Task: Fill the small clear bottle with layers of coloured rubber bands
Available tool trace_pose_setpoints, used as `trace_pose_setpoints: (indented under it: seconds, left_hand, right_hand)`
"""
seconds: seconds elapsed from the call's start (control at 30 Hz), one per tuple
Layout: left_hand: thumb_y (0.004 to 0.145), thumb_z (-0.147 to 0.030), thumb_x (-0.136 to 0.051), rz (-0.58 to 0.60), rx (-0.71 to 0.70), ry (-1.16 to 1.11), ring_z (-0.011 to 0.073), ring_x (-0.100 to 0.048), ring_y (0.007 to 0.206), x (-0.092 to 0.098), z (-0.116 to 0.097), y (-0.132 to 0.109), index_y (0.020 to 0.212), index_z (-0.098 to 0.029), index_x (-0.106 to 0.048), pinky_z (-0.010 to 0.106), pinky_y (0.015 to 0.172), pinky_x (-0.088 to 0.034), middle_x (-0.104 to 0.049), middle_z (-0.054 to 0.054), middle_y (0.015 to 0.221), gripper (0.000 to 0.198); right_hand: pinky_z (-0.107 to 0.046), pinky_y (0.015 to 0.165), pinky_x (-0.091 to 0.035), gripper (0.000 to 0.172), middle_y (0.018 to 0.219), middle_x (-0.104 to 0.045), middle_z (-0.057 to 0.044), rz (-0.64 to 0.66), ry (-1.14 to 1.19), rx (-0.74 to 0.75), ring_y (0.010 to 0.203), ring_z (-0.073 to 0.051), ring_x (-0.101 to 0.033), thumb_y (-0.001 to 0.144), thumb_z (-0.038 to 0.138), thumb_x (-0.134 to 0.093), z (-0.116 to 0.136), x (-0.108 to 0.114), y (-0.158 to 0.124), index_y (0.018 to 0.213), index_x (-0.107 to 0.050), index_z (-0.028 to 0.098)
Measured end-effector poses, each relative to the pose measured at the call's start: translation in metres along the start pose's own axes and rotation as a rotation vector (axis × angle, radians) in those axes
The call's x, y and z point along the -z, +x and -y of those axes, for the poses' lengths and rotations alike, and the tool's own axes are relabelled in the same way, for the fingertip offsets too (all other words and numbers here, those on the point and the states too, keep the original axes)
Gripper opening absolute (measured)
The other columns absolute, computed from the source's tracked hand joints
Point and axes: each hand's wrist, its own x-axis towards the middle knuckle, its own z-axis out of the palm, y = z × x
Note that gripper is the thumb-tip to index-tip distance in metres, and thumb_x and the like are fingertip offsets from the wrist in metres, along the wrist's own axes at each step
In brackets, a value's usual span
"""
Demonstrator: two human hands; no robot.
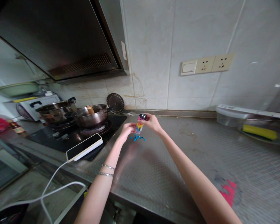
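Note:
A small clear container (pixel 139 124) with a dark top and pink, yellow and blue contents stands upright between my two hands near the back of the metal counter. My left hand (pixel 126 131) grips its left side. The fingers of my right hand (pixel 152 122) are wrapped round its upper right side, by the dark top. Several small blue pieces (pixel 137 137) lie loose on the counter just in front of the container. Part of the container is hidden by my fingers.
On the left, a black stove (pixel 118 122) bears two steel pots (pixel 92 118); a white-cased phone (pixel 84 147) with a cable lies at its front edge. Clear plastic containers (pixel 227 117) and a yellow object (pixel 260 132) are at the right. A pink patch (pixel 229 192) marks the counter's front right.

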Motion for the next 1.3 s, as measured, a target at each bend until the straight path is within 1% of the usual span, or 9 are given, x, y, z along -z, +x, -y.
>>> trace_pose_setpoints:
  seconds: [0.1, 0.2, 0.3, 0.4, 0.5, 0.73, 1.03, 1.17, 1.3]
  left_hand:
    - [0.055, -0.004, -0.051, -0.026, 0.018, -0.021, 0.0176, -0.062, 0.064, 0.000, -0.001, -0.001, 0.078, -0.010, -0.064, 0.030, 0.060, -0.049, -0.067, 0.009, 0.073, 0.027]
    - [0.056, -0.007, -0.054, -0.033, 0.047, -0.021, 0.0180, -0.062, 0.063, 0.000, 0.001, -0.001, 0.075, -0.010, -0.064, 0.029, 0.059, -0.049, -0.067, 0.009, 0.070, 0.021]
    - [0.058, -0.008, -0.052, -0.034, 0.069, -0.043, 0.0178, -0.062, 0.063, 0.000, 0.003, -0.001, 0.070, -0.011, -0.063, 0.029, 0.057, -0.049, -0.067, 0.010, 0.068, 0.016]
    - [0.058, -0.007, -0.048, -0.032, 0.095, -0.140, 0.0167, -0.062, 0.063, -0.002, 0.003, -0.002, 0.073, -0.010, -0.063, 0.027, 0.055, -0.048, -0.067, 0.010, 0.071, 0.021]
    - [0.056, -0.004, -0.045, 0.009, 0.102, -0.264, 0.0155, -0.062, 0.064, -0.004, -0.001, -0.003, 0.082, -0.009, -0.062, 0.025, 0.053, -0.047, -0.067, 0.010, 0.078, 0.031]
    - [0.057, -0.002, -0.047, 0.190, 0.033, -0.296, 0.0130, -0.061, 0.066, -0.012, -0.010, -0.014, 0.114, -0.015, -0.050, 0.022, 0.052, -0.046, -0.064, 0.009, 0.090, 0.059]
    - [0.056, 0.001, -0.046, 0.369, 0.047, -0.387, 0.0145, -0.062, 0.075, -0.019, -0.010, -0.021, 0.125, -0.026, -0.037, 0.025, 0.060, -0.048, -0.062, 0.008, 0.102, 0.074]
    - [0.057, 0.000, -0.045, 0.377, 0.058, -0.444, 0.0147, -0.062, 0.077, -0.019, -0.008, -0.021, 0.124, -0.025, -0.038, 0.027, 0.064, -0.048, -0.063, 0.007, 0.099, 0.072]
    - [0.067, -0.009, -0.045, 0.332, 0.071, -0.478, 0.0149, -0.062, 0.072, -0.018, -0.010, -0.019, 0.114, -0.018, -0.048, 0.028, 0.062, -0.048, -0.064, 0.009, 0.094, 0.049]
  right_hand:
    - [-0.024, 0.062, -0.044, 0.040, 0.082, -0.064, -0.005, -0.043, 0.142, -0.037, 0.071, -0.014, -0.055, 0.061, 0.039, -0.064, -0.002, 0.000, 0.003, 0.092, -0.060, 0.013]
    - [-0.025, 0.063, -0.046, 0.050, 0.093, -0.062, -0.007, -0.145, 0.312, -0.098, 0.076, -0.014, -0.057, 0.060, 0.041, -0.065, -0.002, 0.002, 0.005, 0.100, -0.052, 0.014]
    - [-0.025, 0.061, -0.047, 0.056, 0.096, -0.060, -0.007, -0.238, 0.438, -0.183, 0.080, -0.016, -0.058, 0.057, 0.043, -0.067, -0.001, 0.005, 0.005, 0.102, -0.047, 0.016]
    - [-0.024, 0.060, -0.048, 0.058, 0.094, -0.060, -0.007, -0.306, 0.505, -0.235, 0.080, -0.017, -0.058, 0.055, 0.045, -0.068, -0.001, 0.007, 0.006, 0.100, -0.046, 0.016]
    - [-0.024, 0.060, -0.048, 0.056, 0.092, -0.060, -0.006, -0.350, 0.543, -0.241, 0.080, -0.016, -0.059, 0.055, 0.047, -0.067, -0.004, 0.008, 0.008, 0.098, -0.049, 0.016]
    - [-0.021, 0.062, -0.049, 0.049, 0.092, -0.061, -0.006, -0.327, 0.586, -0.216, 0.078, -0.014, -0.059, 0.060, 0.049, -0.063, -0.007, 0.006, 0.009, 0.095, -0.055, 0.015]
    - [-0.022, 0.061, -0.048, 0.047, 0.089, -0.062, -0.005, -0.272, 0.598, -0.171, 0.077, -0.014, -0.059, 0.060, 0.046, -0.065, -0.009, 0.003, 0.007, 0.096, -0.057, 0.016]
    - [-0.023, 0.062, -0.048, 0.047, 0.091, -0.062, -0.006, -0.223, 0.590, -0.158, 0.080, -0.015, -0.059, 0.061, 0.045, -0.064, -0.005, 0.005, 0.005, 0.098, -0.058, 0.016]
    - [-0.023, 0.063, -0.047, 0.049, 0.093, -0.063, -0.006, -0.208, 0.546, -0.149, 0.083, -0.015, -0.058, 0.062, 0.046, -0.063, 0.001, 0.009, 0.005, 0.100, -0.058, 0.016]
